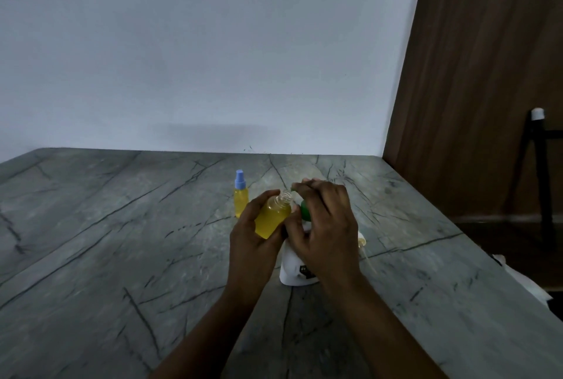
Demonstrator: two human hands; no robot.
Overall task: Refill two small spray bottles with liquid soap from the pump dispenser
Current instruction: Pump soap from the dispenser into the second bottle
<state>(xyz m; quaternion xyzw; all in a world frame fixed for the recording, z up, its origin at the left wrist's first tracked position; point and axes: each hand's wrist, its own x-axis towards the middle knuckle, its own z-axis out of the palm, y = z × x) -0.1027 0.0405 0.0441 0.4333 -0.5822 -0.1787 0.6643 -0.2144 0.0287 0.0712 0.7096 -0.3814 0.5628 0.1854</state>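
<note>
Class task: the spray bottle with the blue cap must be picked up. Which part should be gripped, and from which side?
Grip the spray bottle round its yellow body, below the narrow blue cap, from the left: it stands upright on the table, and the left hand holding the open bottle crowds its right.
</note>
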